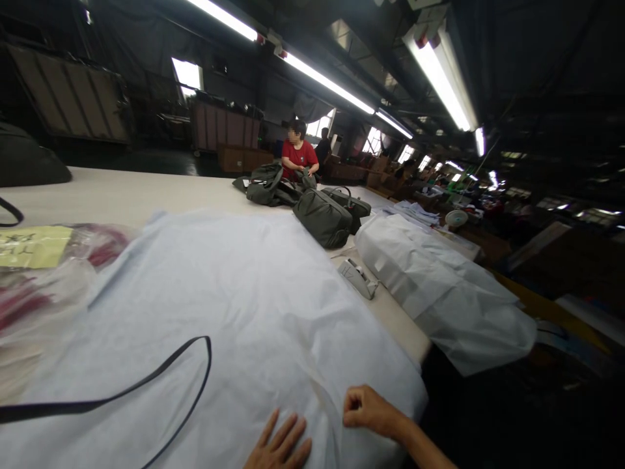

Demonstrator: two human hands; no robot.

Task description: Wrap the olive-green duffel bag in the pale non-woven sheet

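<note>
A wide white sheet of thin, cloth-like material (219, 293) lies over the near part of the table, wrinkled toward its lower right. Flat on it at the bottom edge rests my left hand (280, 446), its fingers spread. Just to the right, my right hand (368, 412) is closed, the fingers curled against the thumb above the sheet's right side. Whatever it may hold is hidden. A dark strap (161, 371) loops across the sheet at the lower left, apart from both hands.
Dark green bags (322, 218) stand on the table (107, 189) beyond the sheet. Nearby is a grey tape dispenser (359, 278). A white-wrapped bundle (439, 280) overhangs the right edge. Clear plastic with a yellow label (34, 246) lies left. A person in red (299, 155) handles bags across the table.
</note>
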